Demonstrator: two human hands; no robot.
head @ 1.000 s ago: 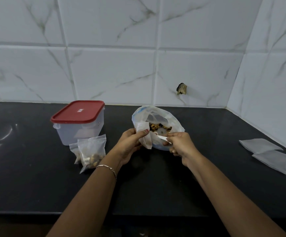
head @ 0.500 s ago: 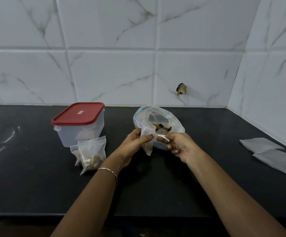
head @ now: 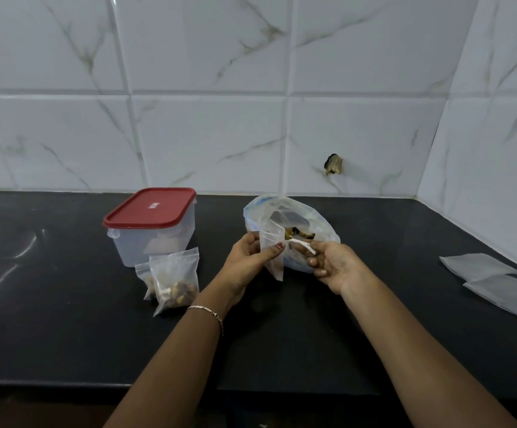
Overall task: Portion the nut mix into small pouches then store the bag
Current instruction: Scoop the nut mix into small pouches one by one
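On the black counter [head: 65, 319], close to the tiled back wall, the bag [head: 322, 233] of nut mix sits with its mouth open; dark nuts show inside.

Directly in front of the bag, the left hand [head: 248, 261] holds a small clear pouch [head: 272, 257] upright. The thumb lies across the front face with the fingers behind, pinching it near the top. The pouch appears empty. Whether its lower corner touches the counter cannot be told.

The right hand [head: 332, 265] pinches a small white spoon [head: 302, 243] between thumb and forefinger, with the other fingers curled under. The spoon tip points toward the pouch mouth, just beside it. Whether it carries any nuts cannot be told.

Left of the hands, two filled pouches [head: 175, 281] stand leaning together, just in front of a clear box [head: 155, 242] with a red lid in place.

Far right, near the side wall, two empty pouches [head: 479, 268] lie flat, touching each other.

A thin bracelet [head: 206, 312] sits on the left wrist.
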